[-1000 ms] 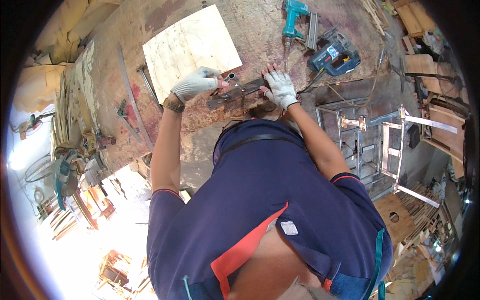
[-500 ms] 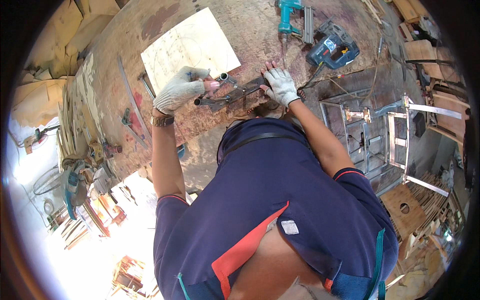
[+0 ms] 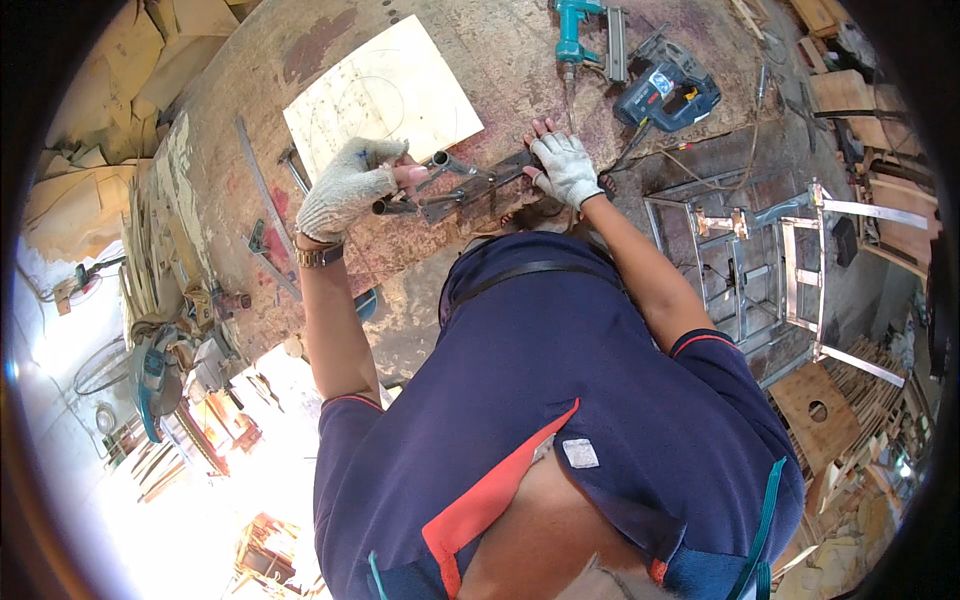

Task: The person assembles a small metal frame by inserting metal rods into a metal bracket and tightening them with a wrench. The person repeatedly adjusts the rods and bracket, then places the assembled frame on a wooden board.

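Gloved hands working metal parts on the desk

The left hand (image 3: 345, 188) is gripping a tube (image 3: 440, 160); the right hand (image 3: 566, 168), fingers spread, is pinning the bracket (image 3: 478, 195) steady.

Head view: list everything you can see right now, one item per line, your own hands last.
Workbench: one, worn brown, fills upper frame.
Paper sheet: one, pale, on bench above left hand.
Metal tube assembly: one, dark grey, on bench between the hands.
Nail gun: one, teal, top centre.
Jigsaw: one, blue-grey, right of nail gun.
Metal frame: one, silver, off bench at right.
Left hand: grey fingerless glove, gripping a tube end.
Right hand: white glove, pressed flat on the assembly.
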`<move>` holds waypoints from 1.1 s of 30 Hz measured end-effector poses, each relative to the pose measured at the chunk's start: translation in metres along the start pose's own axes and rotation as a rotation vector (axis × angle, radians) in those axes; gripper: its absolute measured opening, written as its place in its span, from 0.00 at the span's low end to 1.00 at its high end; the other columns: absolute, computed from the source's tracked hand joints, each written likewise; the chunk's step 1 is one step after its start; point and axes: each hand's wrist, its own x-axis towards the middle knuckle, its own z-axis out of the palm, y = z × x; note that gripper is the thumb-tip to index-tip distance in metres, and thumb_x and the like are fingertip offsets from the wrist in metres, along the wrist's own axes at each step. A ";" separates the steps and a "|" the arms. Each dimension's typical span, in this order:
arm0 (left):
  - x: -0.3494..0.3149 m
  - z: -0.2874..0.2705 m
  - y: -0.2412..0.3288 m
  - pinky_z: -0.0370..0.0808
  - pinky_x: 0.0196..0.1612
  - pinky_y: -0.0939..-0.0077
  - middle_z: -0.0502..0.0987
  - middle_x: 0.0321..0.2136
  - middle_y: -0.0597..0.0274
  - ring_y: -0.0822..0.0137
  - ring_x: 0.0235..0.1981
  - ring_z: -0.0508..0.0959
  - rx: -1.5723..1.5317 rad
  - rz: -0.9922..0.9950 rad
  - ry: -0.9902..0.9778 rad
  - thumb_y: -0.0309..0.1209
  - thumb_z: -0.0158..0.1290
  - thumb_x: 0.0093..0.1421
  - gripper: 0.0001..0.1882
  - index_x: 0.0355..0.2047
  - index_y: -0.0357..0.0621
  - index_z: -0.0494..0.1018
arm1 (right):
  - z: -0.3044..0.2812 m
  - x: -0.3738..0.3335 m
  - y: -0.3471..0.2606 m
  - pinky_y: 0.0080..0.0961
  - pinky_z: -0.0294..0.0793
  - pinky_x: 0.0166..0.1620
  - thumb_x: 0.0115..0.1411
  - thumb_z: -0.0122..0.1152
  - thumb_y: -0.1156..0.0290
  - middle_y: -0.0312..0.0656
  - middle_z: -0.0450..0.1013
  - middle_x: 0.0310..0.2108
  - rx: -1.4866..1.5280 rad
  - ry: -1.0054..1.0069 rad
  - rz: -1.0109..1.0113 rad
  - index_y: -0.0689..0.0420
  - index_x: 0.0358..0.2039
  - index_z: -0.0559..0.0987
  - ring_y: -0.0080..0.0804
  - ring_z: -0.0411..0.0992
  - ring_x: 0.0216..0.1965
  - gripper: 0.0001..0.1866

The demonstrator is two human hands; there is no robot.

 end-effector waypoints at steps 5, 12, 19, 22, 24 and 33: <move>0.000 0.004 -0.004 0.64 0.31 0.77 0.74 0.20 0.70 0.77 0.25 0.70 -0.009 0.047 -0.018 0.42 0.65 0.58 0.17 0.24 0.39 0.79 | -0.002 0.001 -0.001 0.45 0.53 0.72 0.65 0.57 0.48 0.46 0.60 0.72 0.005 -0.029 0.010 0.51 0.65 0.72 0.46 0.55 0.73 0.32; -0.001 0.008 -0.003 0.65 0.32 0.76 0.75 0.20 0.70 0.77 0.26 0.70 -0.045 0.044 0.017 0.43 0.66 0.57 0.17 0.25 0.39 0.81 | -0.001 0.001 -0.001 0.45 0.52 0.73 0.66 0.56 0.47 0.46 0.59 0.73 0.006 -0.041 0.021 0.51 0.66 0.71 0.46 0.54 0.74 0.32; 0.001 0.009 -0.004 0.65 0.32 0.78 0.76 0.21 0.71 0.78 0.26 0.70 -0.037 0.013 0.002 0.43 0.67 0.56 0.17 0.27 0.40 0.82 | -0.001 0.001 -0.001 0.46 0.51 0.73 0.66 0.56 0.47 0.47 0.60 0.72 0.018 -0.033 0.020 0.51 0.65 0.71 0.46 0.54 0.74 0.32; 0.002 0.008 -0.006 0.65 0.31 0.78 0.76 0.21 0.71 0.78 0.26 0.70 -0.029 0.032 0.019 0.42 0.67 0.56 0.16 0.27 0.40 0.82 | -0.002 0.000 -0.001 0.46 0.52 0.73 0.66 0.57 0.47 0.47 0.60 0.72 0.018 -0.035 0.024 0.51 0.64 0.72 0.46 0.54 0.74 0.32; 0.002 0.006 -0.010 0.65 0.31 0.78 0.76 0.21 0.71 0.78 0.26 0.70 -0.027 0.030 0.014 0.42 0.67 0.56 0.16 0.27 0.40 0.82 | -0.001 0.000 -0.002 0.46 0.52 0.73 0.66 0.57 0.47 0.47 0.61 0.71 0.019 -0.026 0.023 0.51 0.64 0.72 0.47 0.54 0.74 0.32; 0.001 0.005 -0.001 0.63 0.29 0.78 0.75 0.20 0.71 0.78 0.24 0.68 -0.021 -0.015 0.021 0.41 0.67 0.56 0.15 0.27 0.40 0.81 | 0.001 0.000 0.001 0.46 0.52 0.73 0.66 0.57 0.47 0.47 0.61 0.71 0.018 -0.022 0.016 0.51 0.64 0.72 0.47 0.54 0.74 0.32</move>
